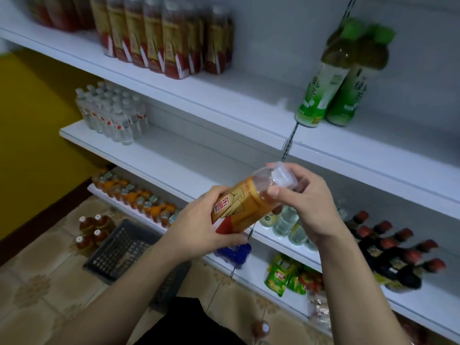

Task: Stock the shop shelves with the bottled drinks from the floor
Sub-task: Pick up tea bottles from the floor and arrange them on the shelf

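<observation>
I hold one gold-and-red labelled drink bottle (245, 205) tilted in front of the shelves, its clear cap pointing up and right. My left hand (199, 220) grips its lower body. My right hand (301, 195) pinches the cap end. Matching bottles (159, 38) stand in a row on the top shelf (224, 95) at the left. Several amber bottles (93, 230) stand on the tiled floor at the left, beside a dark plastic crate (122, 250). One more bottle cap (260, 328) shows near my legs.
Two green tea bottles (333, 80) stand on the upper shelf at right. Water bottles (112, 115) fill the second shelf's left end. Lower shelves carry orange-labelled bottles (139, 197), clear bottles (286, 222), dark red-capped bottles (393, 250) and snack packets (286, 277).
</observation>
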{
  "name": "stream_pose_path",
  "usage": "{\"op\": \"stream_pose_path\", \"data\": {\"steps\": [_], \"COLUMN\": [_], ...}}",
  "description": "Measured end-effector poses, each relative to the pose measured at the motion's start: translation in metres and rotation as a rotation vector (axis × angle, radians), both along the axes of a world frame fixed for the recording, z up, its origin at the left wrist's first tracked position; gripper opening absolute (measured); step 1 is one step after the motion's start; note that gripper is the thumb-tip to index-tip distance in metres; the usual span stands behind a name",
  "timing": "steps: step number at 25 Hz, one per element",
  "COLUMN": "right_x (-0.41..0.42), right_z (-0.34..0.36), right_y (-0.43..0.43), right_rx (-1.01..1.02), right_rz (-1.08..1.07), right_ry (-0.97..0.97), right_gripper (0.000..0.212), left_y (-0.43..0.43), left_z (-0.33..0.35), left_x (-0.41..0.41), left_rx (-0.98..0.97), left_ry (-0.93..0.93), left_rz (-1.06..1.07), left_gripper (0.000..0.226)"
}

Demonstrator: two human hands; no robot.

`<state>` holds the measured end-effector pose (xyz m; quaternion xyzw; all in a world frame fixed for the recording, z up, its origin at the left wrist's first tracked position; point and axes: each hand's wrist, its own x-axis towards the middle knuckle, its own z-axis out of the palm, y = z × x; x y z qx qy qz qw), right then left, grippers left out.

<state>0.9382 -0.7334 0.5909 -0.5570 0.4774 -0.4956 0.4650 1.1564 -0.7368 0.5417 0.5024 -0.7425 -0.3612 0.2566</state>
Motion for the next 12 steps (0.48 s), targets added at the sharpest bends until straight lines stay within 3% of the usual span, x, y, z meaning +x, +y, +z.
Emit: {"op": "stream_pose_path", "data": {"steps": [7, 12], "right_x": [0.027, 0.065], "right_z": [0.024, 0.039], "right_y": [-0.045, -0.095], "right_rx": [-0.023, 0.006], "right_rz": [0.044, 0.071], "right_ry": [-0.032, 0.109], "right_gripper": [0.045, 0.046], "left_y": [-0.026, -0.081], "left_z": [0.022, 0.034], "left_x": [0.004, 0.007], "left_rx": [-0.164, -0.233], "left_ry": [0.100, 0.238], "left_rz": [0.223, 0.385], "left_gripper": [0.078, 0.074]}}
